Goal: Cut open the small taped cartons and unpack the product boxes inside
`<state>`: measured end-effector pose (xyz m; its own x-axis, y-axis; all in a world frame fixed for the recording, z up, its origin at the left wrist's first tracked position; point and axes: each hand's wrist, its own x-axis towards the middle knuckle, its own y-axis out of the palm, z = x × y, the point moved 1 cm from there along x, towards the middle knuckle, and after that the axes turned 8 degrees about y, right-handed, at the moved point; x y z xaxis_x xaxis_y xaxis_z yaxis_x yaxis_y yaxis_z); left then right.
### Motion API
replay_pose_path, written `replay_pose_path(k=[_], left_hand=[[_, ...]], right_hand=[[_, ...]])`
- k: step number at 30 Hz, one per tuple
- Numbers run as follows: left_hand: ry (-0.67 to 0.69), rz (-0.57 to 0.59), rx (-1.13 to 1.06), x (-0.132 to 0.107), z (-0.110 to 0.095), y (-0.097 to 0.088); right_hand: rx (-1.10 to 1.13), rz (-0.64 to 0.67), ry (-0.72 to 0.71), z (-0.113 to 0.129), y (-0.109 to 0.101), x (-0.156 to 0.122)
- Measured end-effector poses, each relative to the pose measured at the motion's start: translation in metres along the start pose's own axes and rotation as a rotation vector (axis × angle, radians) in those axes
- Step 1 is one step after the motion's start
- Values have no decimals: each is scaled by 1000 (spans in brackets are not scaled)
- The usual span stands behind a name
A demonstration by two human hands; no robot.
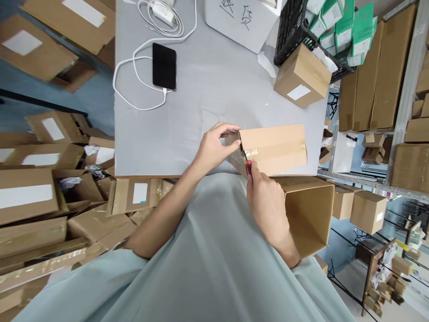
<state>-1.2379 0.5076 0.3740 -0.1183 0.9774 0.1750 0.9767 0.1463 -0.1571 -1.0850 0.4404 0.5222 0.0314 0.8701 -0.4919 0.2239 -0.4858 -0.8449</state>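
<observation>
A taped brown cardboard box lies at the near edge of the grey table. My left hand curls round the box's left end and steadies it. My right hand is closed on a small red-handled cutter, whose blade meets the tape at the box's near left corner. Clear tape runs along the box's top face.
A black phone with a white charging cable lies at the table's far left. A smaller labelled box, a black crate and a white container stand at the back. An open carton sits below right. Flattened cartons pile up at left.
</observation>
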Motion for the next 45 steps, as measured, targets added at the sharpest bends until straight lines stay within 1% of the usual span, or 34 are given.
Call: replay_pose_path(k=[3, 9, 13, 18, 22, 24, 26, 27, 28, 29, 30, 31, 32, 33, 34, 35, 36, 37, 38, 39, 41, 43, 45], left_hand=[[-15, -11, 14, 1, 0, 3], [-17, -26, 21, 2, -3, 3], [-34, -44, 70, 1, -8, 4], [-30, -61, 50, -3, -7, 7], [-39, -74, 32, -2, -4, 7], [-56, -75, 33, -1, -4, 7], [-68, -82, 26, -2, -4, 8], [-71, -84, 21, -3, -4, 8], [-72, -83, 17, -4, -4, 9], [-72, -79, 14, -6, -5, 9], [-73, -76, 9, -8, -5, 10], [-75, -76, 3, -11, -5, 12], [-76, -80, -6, -14, -5, 14], [-78, -87, -16, -17, -5, 17], [-79, -93, -22, -19, -6, 19], [-81, -94, -22, -22, -6, 22], [-82, -88, -16, -24, -6, 24], [-84, -79, -6, -25, -5, 26], [-89, -67, 3, -26, -4, 26], [-95, -58, 8, -27, -2, 25], [-111, -61, 1, -27, 2, 19], [-134, -78, 14, -26, 7, 6], [-164, -98, 82, -25, 9, -11]], right_hand=[[-49, 31, -12, 3, -9, 3], [-127, 32, -42, 15, -25, 19], [-177, 70, -69, 8, -31, 16], [-214, 150, -57, -1, -27, 5], [-147, 166, -60, -2, -17, -2], [-115, 153, -57, -10, -10, -14], [-44, 115, -77, -26, -3, -27], [25, 72, -82, -38, 0, -31], [113, -1, -63, -53, 3, -31], [214, -101, -18, -70, 6, -26], [313, -226, 74, -89, 9, -14], [398, -373, 211, -109, 14, 3], [469, -488, 336, -129, 20, 25], [534, -572, 444, -148, 27, 50], [612, -612, 520, -164, 36, 76], [722, -589, 546, -178, 45, 100], [865, -504, 532, -187, 55, 121], [1001, -453, 513, -193, 64, 137], [1108, -430, 496, -196, 72, 146], [1189, -417, 481, -195, 78, 150], [1258, -429, 481, -186, 89, 144], [1265, -413, 484, -170, 97, 130], [1274, -376, 465, -152, 102, 117]])
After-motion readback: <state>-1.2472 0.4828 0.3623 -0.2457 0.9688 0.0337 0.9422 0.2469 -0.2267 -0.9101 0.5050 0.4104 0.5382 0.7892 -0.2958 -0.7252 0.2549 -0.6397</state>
